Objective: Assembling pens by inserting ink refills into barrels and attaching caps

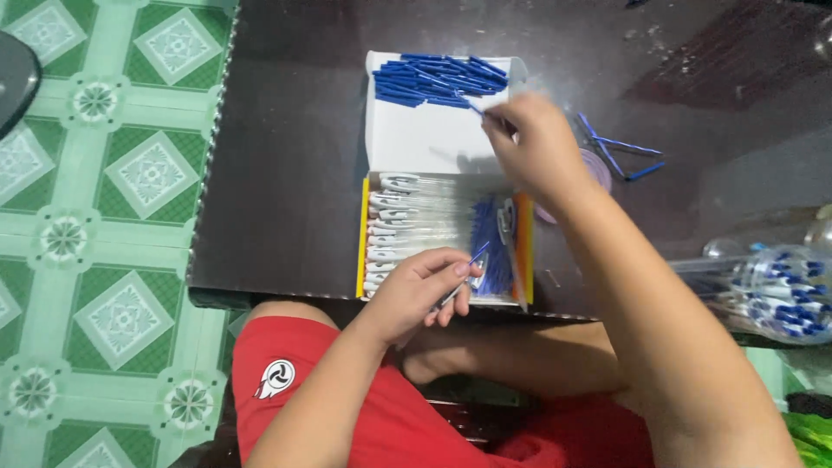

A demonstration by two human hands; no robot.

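On a dark surface (286, 173), the right hand (537, 147) pinches a blue refill (475, 109) beside the lid's pile (438, 80); the left hand (420, 290) grips a pen barrel (464, 279) over the yellow box (361, 234), loose blue pieces (620, 152) nearby

The left hand (422, 289) is gripping a clear pen barrel (458, 289) over the yellow-edged box (361, 243), which is holding rows of clear pen barrels (407, 221). The right hand (537, 143) is reaching to the white box lid (425, 139) and pinching one piece from the pile of blue caps (438, 81). Both boxes are lying on a dark table (286, 173). A clear bag of pens (780, 290) is sitting at the right edge.
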